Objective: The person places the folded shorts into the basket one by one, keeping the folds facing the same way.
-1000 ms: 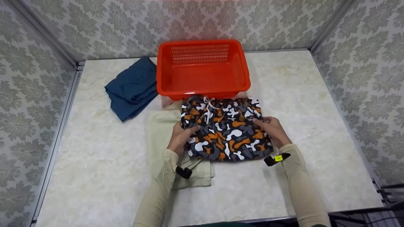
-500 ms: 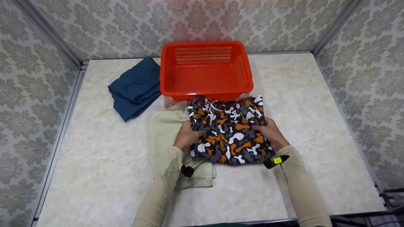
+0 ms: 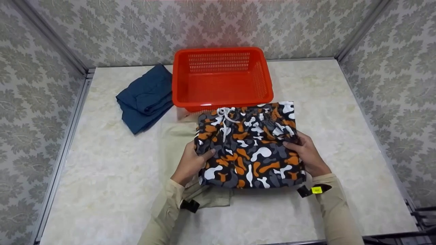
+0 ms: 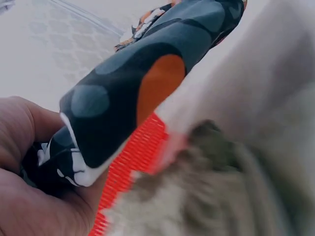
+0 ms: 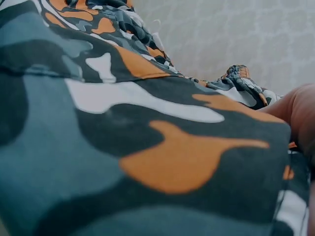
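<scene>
Head view: pinching patterned shorts [image 3: 252, 153] between left hand [image 3: 191, 163] and right hand [image 3: 310, 154], above pale garment [image 3: 175, 143] near left hand. Could sag from a loosened pinch, or catch red basket [image 3: 175, 81] just beyond both hands through a low lift.

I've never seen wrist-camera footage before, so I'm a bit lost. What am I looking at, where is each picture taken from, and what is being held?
No robot here: a person works with two bare hands. The wide picture comes from a camera worn on the head, looking down. The two close-ups come from cameras on the wrists, so cloth fills much of each.

The left hand and right hand grip opposite sides of patterned shorts in black, grey, orange and white, with a white drawstring. On the pale table, a beige garment lies partly hidden behind them. Further back are a red basket and, to its left, a folded blue garment.
</scene>
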